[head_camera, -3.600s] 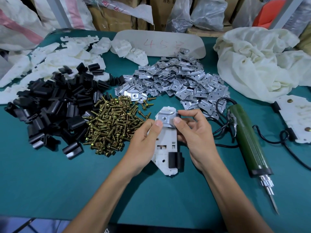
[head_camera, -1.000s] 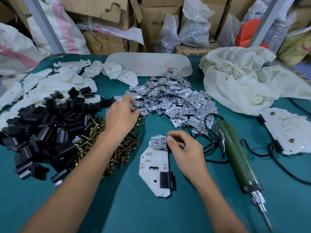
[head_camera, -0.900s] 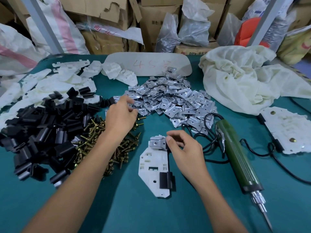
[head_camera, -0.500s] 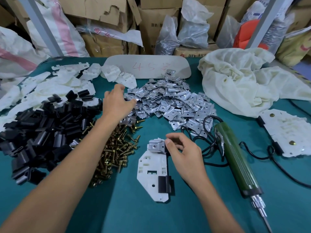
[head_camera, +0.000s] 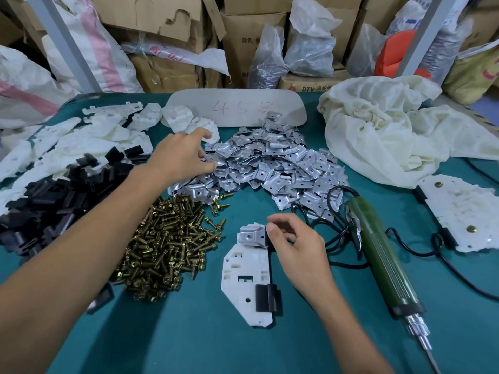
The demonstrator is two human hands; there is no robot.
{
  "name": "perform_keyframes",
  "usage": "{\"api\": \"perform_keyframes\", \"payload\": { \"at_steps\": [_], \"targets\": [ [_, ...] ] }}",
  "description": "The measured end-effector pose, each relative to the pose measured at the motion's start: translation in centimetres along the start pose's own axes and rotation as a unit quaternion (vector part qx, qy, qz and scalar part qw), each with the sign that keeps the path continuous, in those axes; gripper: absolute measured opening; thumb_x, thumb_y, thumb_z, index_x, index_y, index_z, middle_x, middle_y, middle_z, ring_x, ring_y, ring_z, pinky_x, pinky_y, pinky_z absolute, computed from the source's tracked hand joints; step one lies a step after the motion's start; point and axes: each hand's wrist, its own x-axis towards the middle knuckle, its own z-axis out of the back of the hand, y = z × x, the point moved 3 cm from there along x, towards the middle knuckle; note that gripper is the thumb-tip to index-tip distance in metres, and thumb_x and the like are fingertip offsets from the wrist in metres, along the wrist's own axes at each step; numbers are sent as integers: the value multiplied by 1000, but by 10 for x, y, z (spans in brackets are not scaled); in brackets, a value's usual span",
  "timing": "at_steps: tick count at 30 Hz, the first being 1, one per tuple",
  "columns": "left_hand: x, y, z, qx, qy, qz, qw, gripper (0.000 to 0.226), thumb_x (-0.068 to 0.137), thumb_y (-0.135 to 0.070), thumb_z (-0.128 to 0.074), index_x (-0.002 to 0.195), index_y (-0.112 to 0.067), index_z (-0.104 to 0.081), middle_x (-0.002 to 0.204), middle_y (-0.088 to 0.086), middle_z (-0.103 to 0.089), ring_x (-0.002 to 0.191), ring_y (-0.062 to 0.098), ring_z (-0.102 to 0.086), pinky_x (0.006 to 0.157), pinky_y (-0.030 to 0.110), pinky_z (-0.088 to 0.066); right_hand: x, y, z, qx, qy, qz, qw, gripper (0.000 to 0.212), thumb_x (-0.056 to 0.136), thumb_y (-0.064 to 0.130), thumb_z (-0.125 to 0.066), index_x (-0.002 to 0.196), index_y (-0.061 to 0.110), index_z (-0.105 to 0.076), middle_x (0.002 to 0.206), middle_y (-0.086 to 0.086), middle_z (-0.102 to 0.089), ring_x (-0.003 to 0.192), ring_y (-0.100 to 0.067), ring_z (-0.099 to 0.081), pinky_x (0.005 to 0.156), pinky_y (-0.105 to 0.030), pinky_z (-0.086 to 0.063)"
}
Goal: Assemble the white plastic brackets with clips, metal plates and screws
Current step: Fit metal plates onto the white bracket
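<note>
L hand: out fwd on near-left edge of plate pile; fingers curled down among the plates, thumb out to the side; can't tell if a plate is actually pinched.
R hand: fingers curled; thumb tip + forefinger pinching right edge of seated plate.
Seated plate: on top end of white bracket, hole facing up.
White bracket: flat on teal table, centre-front, btwn screw pile and screwdriver.
Black clip: on bracket's lower right edge.
Screw pile: brass-coloured, just left of bracket, partly under L forearm.
Clip pile: black, far left, beyond the screws.
Bracket stock: white parts heaped back-left, behind clip pile.
Screwdriver: green elec., lying right of R hand, bit toward front edge; black cable looped near plate pile.
Done bracket: far right, brass screw heads showing.
Cloth: cream, bunched back-right.
Board: pale w/ red writing, behind plate pile.
</note>
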Motion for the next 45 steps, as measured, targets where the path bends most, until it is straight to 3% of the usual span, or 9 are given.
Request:
{"api": "perform_keyframes", "payload": {
  "at_steps": [10, 14, 20, 27, 30, 33, 36, 41, 45],
  "targets": [
    [-112, -49, 46, -108, -147, -121, 976, 65, 77, -46, -73, 134, -26, -50, 101, -17, -67, 97, 12, -54, 90, 36, -50, -6, 15, 3, 81, 0, 15, 997, 16, 94, 20, -75, 104, 32, -71, 101, 13, -72, 88, -9, -67, 80, -26, -57],
    [-147, -70, 50, -246, -79, -27, 966, 63, 74, -55, -73, 130, -41, -46, 98, -22, -71, 94, -1, -58, 86, 21, -45, -15, 32, 11, 100, 48, 51, 992, 30, 87, 21, -82, 110, 38, -71, 113, 14, -70, 102, -10, -66, 82, -30, -58],
    [-167, -76, 37, -631, 264, 231, 692, 50, 77, -42, -75, 117, -13, -66, 88, 10, -75, 58, 10, -50, 47, 18, -35, -27, 85, 33, -111, 106, 241, 958, 58, 86, 44, -75, 138, 50, -50, 136, 23, -55, 124, -9, -55, 92, -22, -50],
    [-174, -78, 30, -635, 316, 250, 659, 45, 62, -51, -77, 94, -20, -69, 83, 10, -73, 53, 10, -48, 42, 17, -28, -30, 116, 29, -330, 133, 383, 853, 51, 90, 30, -75, 138, 24, -62, 140, -3, -57, 124, -27, -55, 101, -41, -47],
    [-177, -77, 30, -608, 293, 246, 696, 45, 72, -56, -80, 101, -22, -70, 91, 9, -77, 59, 11, -55, 43, 17, -33, -29, 114, 30, -341, 133, 390, 845, 47, 88, 29, -78, 133, 20, -66, 136, -4, -60, 122, -27, -56, 99, -43, -49],
    [-179, -72, 37, -479, 160, 167, 847, 59, 68, -70, -76, 113, -33, -65, 105, -17, -73, 85, 2, -64, 62, 15, -47, -26, 110, 32, -339, 155, 369, 852, 46, 87, 33, -76, 130, 20, -66, 132, 0, -61, 121, -23, -55, 102, -40, -46],
    [-189, -79, 43, -195, 8, -49, 979, 63, 70, -74, -70, 122, -39, -60, 127, -29, -53, 113, -5, -49, 95, 16, -41, -24, 107, 35, -344, 186, 334, 858, 46, 85, 39, -75, 127, 23, -67, 127, 5, -60, 120, -22, -56, 101, -45, -47],
    [-196, -90, 35, -130, -37, -127, 983, 50, 80, -57, -70, 119, -27, -69, 139, -8, -50, 119, 11, -42, 100, 30, -40, -28, 99, 37, -336, 231, 249, 879, 54, 82, 52, -74, 131, 33, -63, 134, 13, -54, 128, -8, -48, 110, -29, -38],
    [-198, -84, 23, -140, 27, -125, 982, 51, 79, -68, -62, 113, -31, -71, 134, -13, -49, 114, 6, -39, 100, 31, -41, -38, 76, 49, -307, 209, 130, 919, 56, 84, 54, -72, 136, 38, -58, 114, 19, -64, 99, 2, -60, 86, -19, -49]
  ]
}}
